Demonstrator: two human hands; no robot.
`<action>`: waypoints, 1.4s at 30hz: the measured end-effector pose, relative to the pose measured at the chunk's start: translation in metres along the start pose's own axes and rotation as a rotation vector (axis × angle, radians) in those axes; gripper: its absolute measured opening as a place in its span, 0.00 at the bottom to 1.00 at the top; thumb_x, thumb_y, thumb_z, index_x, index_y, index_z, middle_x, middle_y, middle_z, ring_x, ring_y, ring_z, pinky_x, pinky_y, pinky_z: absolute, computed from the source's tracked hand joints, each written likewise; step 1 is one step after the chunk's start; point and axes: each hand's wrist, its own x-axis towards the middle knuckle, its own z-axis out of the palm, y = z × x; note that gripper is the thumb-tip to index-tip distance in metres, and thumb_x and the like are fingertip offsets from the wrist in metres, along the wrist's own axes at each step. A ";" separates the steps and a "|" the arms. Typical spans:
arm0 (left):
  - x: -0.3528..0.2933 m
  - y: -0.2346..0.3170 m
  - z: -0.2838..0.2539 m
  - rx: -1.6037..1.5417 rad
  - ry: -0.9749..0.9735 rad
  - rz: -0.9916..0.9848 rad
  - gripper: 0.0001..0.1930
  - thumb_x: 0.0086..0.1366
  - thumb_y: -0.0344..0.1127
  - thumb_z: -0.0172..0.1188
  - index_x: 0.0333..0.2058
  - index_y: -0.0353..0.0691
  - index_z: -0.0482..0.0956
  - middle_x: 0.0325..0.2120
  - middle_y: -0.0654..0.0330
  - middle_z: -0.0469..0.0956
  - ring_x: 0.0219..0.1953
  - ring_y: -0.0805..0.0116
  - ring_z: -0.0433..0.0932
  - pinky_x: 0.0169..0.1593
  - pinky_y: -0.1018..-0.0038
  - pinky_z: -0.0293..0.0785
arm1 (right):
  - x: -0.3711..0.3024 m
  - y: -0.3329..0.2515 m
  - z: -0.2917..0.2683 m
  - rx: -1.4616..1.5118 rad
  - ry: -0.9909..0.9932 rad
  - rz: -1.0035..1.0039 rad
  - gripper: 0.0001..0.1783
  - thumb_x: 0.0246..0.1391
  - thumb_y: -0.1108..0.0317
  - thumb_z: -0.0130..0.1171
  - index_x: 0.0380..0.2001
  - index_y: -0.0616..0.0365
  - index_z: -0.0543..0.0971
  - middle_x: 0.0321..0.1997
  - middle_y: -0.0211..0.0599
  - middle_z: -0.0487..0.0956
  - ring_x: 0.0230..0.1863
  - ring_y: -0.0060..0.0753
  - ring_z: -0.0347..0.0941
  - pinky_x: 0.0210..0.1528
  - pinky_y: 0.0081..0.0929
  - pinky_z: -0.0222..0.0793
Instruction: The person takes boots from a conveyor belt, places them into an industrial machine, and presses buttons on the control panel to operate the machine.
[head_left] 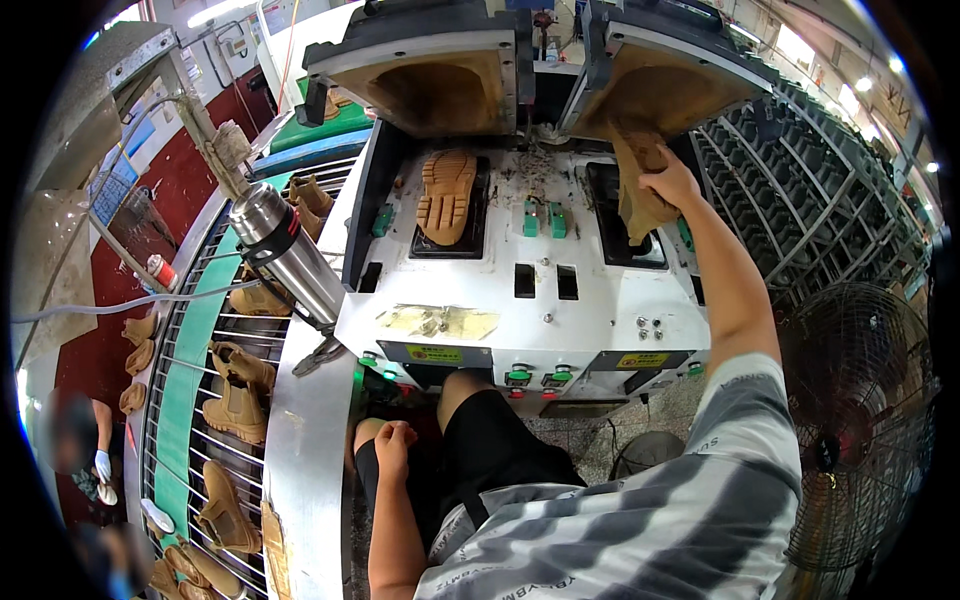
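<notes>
Apparently in mid-handling: a tan boot (pixel 632 185), gripped in the right hand (pixel 672 185) with thumb and fingers closed around its side. Held at a tilt toward the far right corner of the white worktop (pixel 600 310), over a black pad (pixel 606 215) and just below the raised right lid (pixel 690 95). Impossible to tell, from this angle, about contact with the pad.

Low near the lap, in front of the worktop's near edge toward its left corner: the left hand (pixel 396 445), with fingers loosely curled and nothing visible in them.

Toward the far left corner, a second tan boot (pixel 447 190), lying tread upward on a similar pad (pixel 482 200) by the raised left lid (pixel 430 90). Along the near edge, green push buttons (pixel 519 375). Beyond the left edge, a steel flask (pixel 300 265) and a barred rack lined with more boots (pixel 238 410).

For good handling, as best judged: grip firmly without creasing the soft material. Move smoothly, clear of the lid's rim. Square up with the pad's edges, using the neighbouring boot as a guide. Mind the lid overhead, and rest nothing on the buttons.
</notes>
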 end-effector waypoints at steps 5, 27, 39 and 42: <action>0.004 -0.003 0.001 0.008 -0.044 0.020 0.06 0.66 0.33 0.54 0.33 0.37 0.76 0.24 0.61 0.75 0.27 0.70 0.76 0.36 0.75 0.75 | 0.028 0.029 0.040 -0.036 -0.065 0.014 0.56 0.26 0.51 0.67 0.64 0.60 0.63 0.56 0.56 0.74 0.55 0.49 0.72 0.57 0.31 0.67; -0.002 -0.008 0.018 0.232 0.003 0.061 0.07 0.65 0.33 0.55 0.31 0.36 0.77 0.20 0.63 0.75 0.24 0.75 0.73 0.29 0.79 0.69 | -0.026 0.009 0.049 -0.244 -0.250 0.098 0.44 0.42 0.38 0.60 0.61 0.50 0.69 0.59 0.47 0.72 0.59 0.49 0.69 0.58 0.38 0.67; -0.043 -0.010 0.192 0.824 -0.764 0.391 0.14 0.63 0.41 0.54 0.34 0.35 0.81 0.28 0.46 0.80 0.32 0.48 0.80 0.37 0.61 0.74 | -0.298 0.181 0.066 0.616 0.730 0.201 0.10 0.63 0.66 0.47 0.30 0.61 0.68 0.27 0.34 0.65 0.30 0.28 0.60 0.37 0.28 0.59; -0.035 -0.043 0.246 0.842 -0.929 0.443 0.13 0.63 0.40 0.53 0.35 0.35 0.80 0.29 0.46 0.80 0.35 0.45 0.78 0.39 0.58 0.73 | -0.315 0.208 0.074 1.226 0.657 0.822 0.13 0.63 0.61 0.46 0.26 0.55 0.63 0.26 0.30 0.62 0.26 0.27 0.55 0.34 0.29 0.57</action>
